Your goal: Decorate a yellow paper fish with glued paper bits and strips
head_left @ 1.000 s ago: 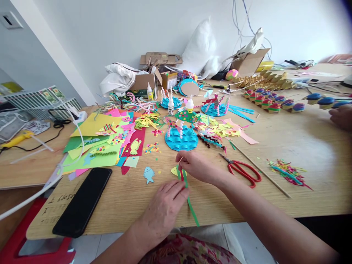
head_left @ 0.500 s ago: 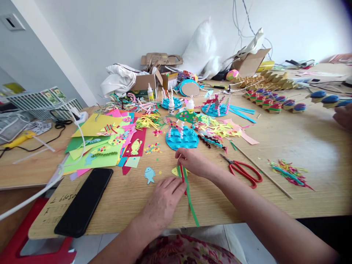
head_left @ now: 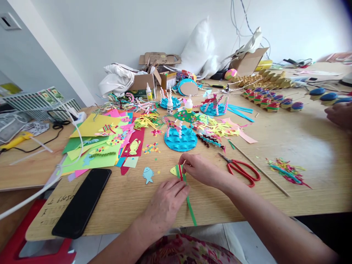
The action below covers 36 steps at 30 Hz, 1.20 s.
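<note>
A small yellow paper fish (head_left: 173,171) lies on the table in front of me, with green and red paper strips across its body. My left hand (head_left: 167,198) lies flat, its fingertips holding down the lower ends of the strips. From under those fingers a long green paper strip (head_left: 191,211) runs towards the table edge. My right hand (head_left: 202,169) is closed at the upper right of the fish, thumb and fingertips pinched on a green strip there; the fingertips partly hide it. Left of the fish lies a blue paper fish (head_left: 148,175).
Red-handled scissors (head_left: 243,170) and a thin wooden stick (head_left: 258,167) lie to the right. A black phone (head_left: 81,203) is at the left edge. Beyond my hands stands a blue scalloped disc (head_left: 180,141). Another person's hand (head_left: 339,114) shows at far right.
My right hand has shifted slightly right and down along the fish, uncovering more of its head and stripes. The left hand stays on the strips. The view has shifted slightly.
</note>
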### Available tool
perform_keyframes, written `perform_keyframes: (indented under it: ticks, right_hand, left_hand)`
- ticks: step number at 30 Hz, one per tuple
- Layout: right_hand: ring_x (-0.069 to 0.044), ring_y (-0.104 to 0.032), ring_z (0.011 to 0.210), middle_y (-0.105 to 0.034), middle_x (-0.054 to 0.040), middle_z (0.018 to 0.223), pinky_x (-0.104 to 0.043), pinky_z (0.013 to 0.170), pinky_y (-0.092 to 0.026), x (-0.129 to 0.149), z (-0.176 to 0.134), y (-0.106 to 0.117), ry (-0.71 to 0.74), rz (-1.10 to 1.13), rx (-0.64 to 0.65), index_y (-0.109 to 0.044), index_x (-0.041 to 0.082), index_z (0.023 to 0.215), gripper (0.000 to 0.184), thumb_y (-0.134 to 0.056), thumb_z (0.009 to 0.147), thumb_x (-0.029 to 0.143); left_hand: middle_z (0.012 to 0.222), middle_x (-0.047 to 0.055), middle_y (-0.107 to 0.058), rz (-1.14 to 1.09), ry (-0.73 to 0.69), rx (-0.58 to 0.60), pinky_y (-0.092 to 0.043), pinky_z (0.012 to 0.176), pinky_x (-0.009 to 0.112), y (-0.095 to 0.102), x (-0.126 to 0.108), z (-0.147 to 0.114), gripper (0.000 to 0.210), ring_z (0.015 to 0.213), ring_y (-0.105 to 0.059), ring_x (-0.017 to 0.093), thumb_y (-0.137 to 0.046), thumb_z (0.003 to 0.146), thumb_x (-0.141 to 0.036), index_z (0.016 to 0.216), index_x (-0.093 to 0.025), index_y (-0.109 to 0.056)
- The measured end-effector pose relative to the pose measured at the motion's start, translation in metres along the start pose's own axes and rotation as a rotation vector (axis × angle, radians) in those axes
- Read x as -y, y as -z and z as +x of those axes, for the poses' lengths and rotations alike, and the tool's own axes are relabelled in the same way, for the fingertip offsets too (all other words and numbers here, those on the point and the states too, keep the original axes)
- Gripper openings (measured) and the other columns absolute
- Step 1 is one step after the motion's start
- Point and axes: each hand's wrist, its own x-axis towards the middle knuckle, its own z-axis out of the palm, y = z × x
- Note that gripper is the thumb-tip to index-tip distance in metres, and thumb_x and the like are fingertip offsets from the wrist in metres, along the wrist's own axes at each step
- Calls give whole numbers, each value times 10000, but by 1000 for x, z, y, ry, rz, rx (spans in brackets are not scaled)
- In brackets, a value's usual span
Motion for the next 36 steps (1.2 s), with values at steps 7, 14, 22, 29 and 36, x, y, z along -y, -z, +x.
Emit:
perform_keyframes:
  ticks: [7, 14, 22, 29, 36]
  right_hand:
    - [-119, -590, 641, -692, -36, 741, -184, 545, -374, -8, 17, -2, -43, 23, -19, -616, 147, 845, 251, -420, 723, 49]
    - [-111, -581, 604, -694, -26, 775, -184, 508, -364, -6, 21, 12, -53, 23, -66, -601, 155, 856, 256, -413, 722, 44]
    - [-149, -596, 688, -666, -21, 764, -232, 592, -385, -7, -34, 13, 44, -53, -229, -578, 190, 848, 154, -441, 789, 151]
    - [-166, -541, 851, -597, -51, 897, -275, 722, -436, -14, -89, -26, 274, 65, -181, -550, 192, 899, 269, -455, 709, 26]
    - [-208, -480, 898, -536, -85, 986, -345, 753, -433, -11, -108, -53, 294, 66, -208, -524, 181, 1000, 304, -534, 719, 65]
  left_hand:
    - [1117, 56, -578, 16, 14, 19, -407, 871, 333, -2, -1, -1, 298, 1046, -478, 181, -341, 874, -164, 1125, -163, -501]
    - [1157, 62, -555, 10, 9, 24, -397, 908, 338, -2, -1, -4, 339, 1082, -459, 179, -367, 846, -119, 1163, -167, -477]
    - [1105, 73, -566, -48, 41, -65, -420, 930, 342, 24, 12, -4, 412, 1057, -481, 157, -297, 801, -5, 1134, -142, -497]
    - [1076, 72, -570, 59, 45, -68, -413, 938, 349, 52, 30, 15, 439, 1037, -483, 162, -302, 752, 45, 1086, -127, -531]
    - [1041, 65, -590, 83, -43, 51, -399, 928, 338, 46, 43, 44, 323, 1022, -487, 169, -355, 810, -37, 1044, -126, -560]
